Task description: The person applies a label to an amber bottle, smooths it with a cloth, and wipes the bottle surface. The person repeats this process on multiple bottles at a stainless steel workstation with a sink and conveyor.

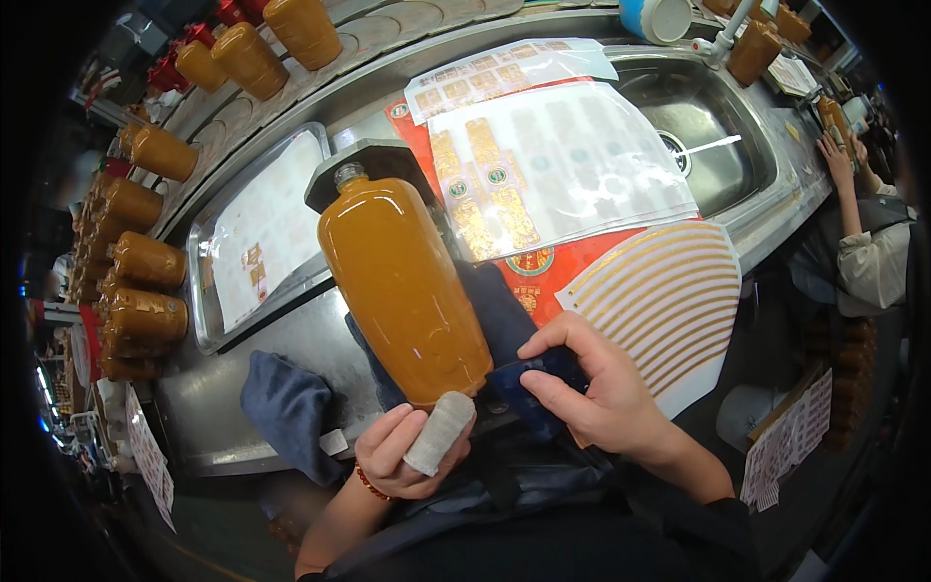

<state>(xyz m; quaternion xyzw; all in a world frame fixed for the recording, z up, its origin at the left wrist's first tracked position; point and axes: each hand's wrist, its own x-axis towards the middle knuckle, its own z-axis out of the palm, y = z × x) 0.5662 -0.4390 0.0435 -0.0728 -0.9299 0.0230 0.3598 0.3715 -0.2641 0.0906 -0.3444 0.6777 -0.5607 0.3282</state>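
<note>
A glossy brown bottle (pixel 402 281) lies tilted, its threaded neck toward a dark grey angular block (pixel 373 158) and its base toward me. My left hand (pixel 412 456) is closed round the base end, with a beige fabric sleeve (pixel 441 434) over its thumb. Beside the base, my right hand (pixel 601 393) pinches a flat dark blue piece (pixel 529 386) between thumb and fingers. One edge of this piece comes up to the bottle's lower right corner; whether they touch I cannot tell. Dark blue cloth (pixel 495 306) lies beneath the bottle.
Decal sheets (pixel 572 165) and a fan-shaped gold-striped sheet (pixel 669 291) lie to the right, before a steel sink (pixel 718 179). A metal tray (pixel 208 315) and a crumpled blue cloth (pixel 281 403) sit left. Several brown bottles (pixel 145 257) stand beyond. Another person (pixel 868 252) works far right.
</note>
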